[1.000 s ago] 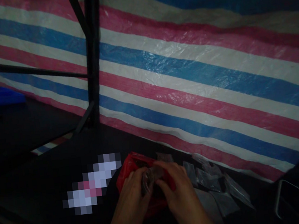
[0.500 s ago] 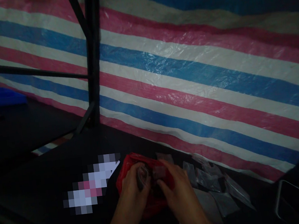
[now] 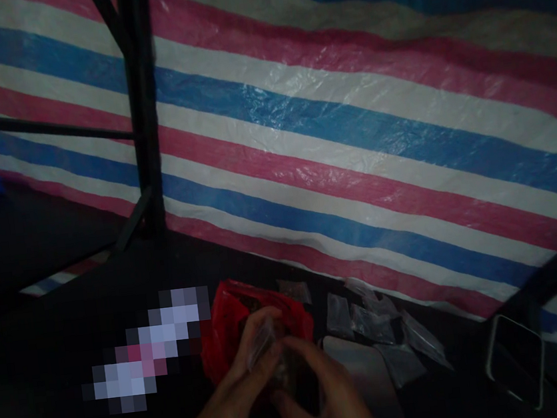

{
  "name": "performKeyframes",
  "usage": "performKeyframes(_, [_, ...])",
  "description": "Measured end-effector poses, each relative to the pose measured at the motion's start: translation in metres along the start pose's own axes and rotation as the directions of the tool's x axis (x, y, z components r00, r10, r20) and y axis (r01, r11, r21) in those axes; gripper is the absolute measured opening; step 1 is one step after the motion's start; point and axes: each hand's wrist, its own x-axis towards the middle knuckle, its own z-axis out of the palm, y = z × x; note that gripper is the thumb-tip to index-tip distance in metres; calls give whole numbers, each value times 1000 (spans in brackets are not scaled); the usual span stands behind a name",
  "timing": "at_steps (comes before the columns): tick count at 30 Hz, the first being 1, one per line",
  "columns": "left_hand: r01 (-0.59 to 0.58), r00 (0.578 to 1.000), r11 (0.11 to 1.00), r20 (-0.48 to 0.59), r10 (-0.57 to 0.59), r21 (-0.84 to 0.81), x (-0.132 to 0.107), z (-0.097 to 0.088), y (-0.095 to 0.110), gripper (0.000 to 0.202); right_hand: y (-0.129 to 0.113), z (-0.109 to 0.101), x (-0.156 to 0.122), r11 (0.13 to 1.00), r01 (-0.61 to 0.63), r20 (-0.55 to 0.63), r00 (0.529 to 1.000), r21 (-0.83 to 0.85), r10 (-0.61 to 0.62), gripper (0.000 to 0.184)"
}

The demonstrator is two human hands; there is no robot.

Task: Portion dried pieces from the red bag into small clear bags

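Note:
A small clear plastic bag with something brownish inside is between my hands, in front of the red plastic bag. My left hand is closed on its upper end, fingers around the crinkled film. From the other side my right hand grips the lower, filled part between thumb and fingers. The red plastic bag stands open behind them, with dark loose contents partly showing. What fills the small bag is too dim to name.
Several small clear bags lie right of the red bag, near a flat grey metallic plate. A phone-like device rests at the right. Striped sheeting hangs behind the black table; a dark post rises at the left.
My hands have come out of the red bag's mouth toward me with the small clear bag. The red bag's opening now shows more. The view has shifted slightly right.

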Motion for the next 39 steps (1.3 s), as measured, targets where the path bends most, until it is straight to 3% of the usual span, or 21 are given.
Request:
performKeyframes(2, [-168,982,982,-70,174,87,15,2,-13,73,7,-21,-4,997,39,-31,999,-66,-41,48])
performKeyframes(6, [-183,968,974,-146,202,134,42,-1,-20,68,30,-83,-15,975,12,-159,986,-222,-48,38])
performKeyframes(10, [-245,952,955,-147,269,165,27,-12,-4,67,56,-120,-31,923,-2,-158,985,-385,-63,37])
performKeyframes(11, [-266,939,945,-173,298,189,19,-13,1,58,60,-123,-35,914,8,-147,986,-405,-74,41])
performKeyframes(13, [-323,870,881,-258,420,346,4,-15,9,44,64,-126,-40,904,28,-122,989,-427,-88,49])
performKeyframes(16, [-379,790,758,-240,564,531,-5,-16,16,35,65,-133,-44,892,20,-135,987,-452,-91,53])
performKeyframes(21, [-436,687,560,-141,713,705,-4,-15,15,25,82,-156,-43,850,-9,-289,942,-527,-169,42])
performKeyframes(25, [-543,701,452,86,708,707,-14,-10,3,30,95,-153,-36,818,13,-407,863,-575,-300,34])
performKeyframes(28, [-592,701,403,199,685,698,-21,-6,-5,38,87,-141,-26,792,79,-389,838,-605,-381,30])
performKeyframes(33, [-626,663,363,226,714,690,-20,-7,-1,42,65,-129,-14,765,194,-314,829,-614,-463,18])
performKeyframes(39, [-629,617,330,194,763,703,-9,-16,18,36,58,-130,-16,768,240,-281,833,-593,-477,12])
